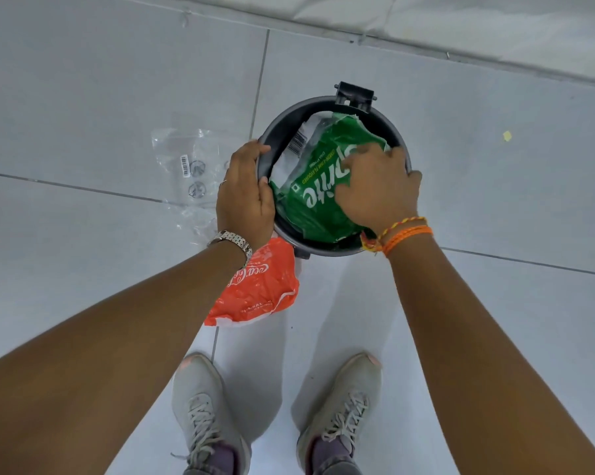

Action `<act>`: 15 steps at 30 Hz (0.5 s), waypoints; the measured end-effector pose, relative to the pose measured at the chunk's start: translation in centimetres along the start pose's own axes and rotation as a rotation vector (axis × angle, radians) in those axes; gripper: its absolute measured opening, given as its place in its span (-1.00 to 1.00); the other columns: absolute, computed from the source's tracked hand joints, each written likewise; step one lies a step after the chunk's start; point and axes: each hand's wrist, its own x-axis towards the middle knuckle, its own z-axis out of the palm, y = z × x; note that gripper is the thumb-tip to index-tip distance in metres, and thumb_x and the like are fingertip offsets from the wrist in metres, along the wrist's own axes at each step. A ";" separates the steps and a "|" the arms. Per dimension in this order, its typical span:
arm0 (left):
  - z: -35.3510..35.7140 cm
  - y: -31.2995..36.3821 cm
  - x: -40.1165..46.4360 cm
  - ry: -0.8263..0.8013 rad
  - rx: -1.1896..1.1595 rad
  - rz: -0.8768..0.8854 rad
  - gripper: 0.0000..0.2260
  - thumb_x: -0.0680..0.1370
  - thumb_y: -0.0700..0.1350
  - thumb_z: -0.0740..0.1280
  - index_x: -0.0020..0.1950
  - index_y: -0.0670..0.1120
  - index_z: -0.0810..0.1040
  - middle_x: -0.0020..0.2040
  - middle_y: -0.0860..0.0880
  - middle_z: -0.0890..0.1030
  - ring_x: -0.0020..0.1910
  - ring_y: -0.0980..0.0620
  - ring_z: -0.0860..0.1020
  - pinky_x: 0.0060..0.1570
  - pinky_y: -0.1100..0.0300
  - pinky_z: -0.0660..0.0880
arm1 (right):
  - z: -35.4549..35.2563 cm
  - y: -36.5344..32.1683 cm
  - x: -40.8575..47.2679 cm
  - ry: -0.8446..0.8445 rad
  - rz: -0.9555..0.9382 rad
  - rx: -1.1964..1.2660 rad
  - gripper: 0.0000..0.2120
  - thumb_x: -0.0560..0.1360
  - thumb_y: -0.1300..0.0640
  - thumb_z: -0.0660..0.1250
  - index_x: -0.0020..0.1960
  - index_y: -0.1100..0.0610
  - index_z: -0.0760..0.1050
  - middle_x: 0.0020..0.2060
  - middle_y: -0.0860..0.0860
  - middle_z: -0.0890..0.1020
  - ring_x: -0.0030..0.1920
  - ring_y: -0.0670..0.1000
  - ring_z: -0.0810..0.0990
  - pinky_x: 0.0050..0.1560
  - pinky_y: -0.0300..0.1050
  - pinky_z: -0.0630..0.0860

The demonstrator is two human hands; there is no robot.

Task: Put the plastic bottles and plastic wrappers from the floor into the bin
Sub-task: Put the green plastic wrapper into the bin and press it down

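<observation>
A round dark bin (392, 128) stands on the floor in front of me. A green Sprite plastic wrapper (309, 204) fills its mouth. My right hand (378, 190) lies flat on the wrapper, fingers spread, pressing down on it. My left hand (246, 197) grips the bin's left rim. A red Coca-Cola wrapper (258, 289) lies on the floor just in front of the bin, under my left wrist. A clear plastic wrapper (186, 162) with a barcode lies on the floor left of the bin. No bottle is in view.
My two grey shoes (203, 413) stand on the pale tiled floor (83, 97) near the bottom edge. A white wall base (494, 32) runs along the top right. A small yellow scrap (507, 136) lies right of the bin.
</observation>
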 end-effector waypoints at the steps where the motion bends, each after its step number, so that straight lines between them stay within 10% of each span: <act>1: 0.1 0.0 -0.1 0.001 -0.001 -0.002 -0.58 0.52 -0.26 0.14 0.38 -0.06 0.42 0.38 -0.01 0.48 -0.11 -0.02 0.57 -0.31 -0.05 0.55 | 0.8 0.4 0.5 -0.117 0.008 -0.084 -0.55 0.48 0.01 0.34 0.35 0.07 0.50 0.49 0.06 0.36 0.47 0.30 0.26 0.32 0.34 0.31; 5: 0.4 0.1 -0.2 0.011 -0.002 -0.006 -0.57 0.53 -0.28 0.14 0.38 -0.05 0.42 0.38 0.00 0.47 0.04 0.02 0.57 -0.27 -0.03 0.58 | 4.9 0.5 2.6 -0.422 -0.028 -0.235 -0.46 0.53 0.03 0.31 0.49 0.08 0.33 0.64 0.10 -0.09 0.59 0.34 -0.03 0.42 0.41 0.21; 8: 0.3 -0.1 -0.1 0.019 0.002 -0.013 -0.58 0.54 -0.25 0.14 0.39 -0.04 0.42 0.40 -0.01 0.47 0.20 0.01 0.55 -0.11 -0.04 0.62 | 5.4 0.4 3.1 -0.432 -0.019 -0.199 -0.50 0.56 0.07 0.30 0.48 0.10 0.35 0.64 0.13 -0.06 0.59 0.33 0.00 0.39 0.38 0.31; 12: -0.2 -0.4 -0.5 0.108 -0.106 -0.054 -0.61 0.69 -0.10 0.13 0.53 -0.01 0.32 0.47 0.06 0.41 0.36 0.19 0.46 0.22 0.22 0.52 | 2.2 1.3 1.5 0.070 -0.016 0.252 -0.69 0.52 0.04 0.32 0.24 0.03 0.62 0.26 0.06 0.62 0.24 0.13 0.59 0.19 0.11 0.59; 15: -1.1 -2.0 -2.5 0.194 -0.099 -0.203 -0.58 0.69 -0.08 0.17 0.56 -0.05 0.28 0.49 0.01 0.41 0.37 0.19 0.45 0.24 0.37 0.46 | 0.8 3.8 0.5 0.478 0.049 0.582 -0.76 0.43 0.04 0.32 0.05 0.00 0.68 0.01 -0.08 0.67 0.04 0.01 0.64 0.10 0.01 0.60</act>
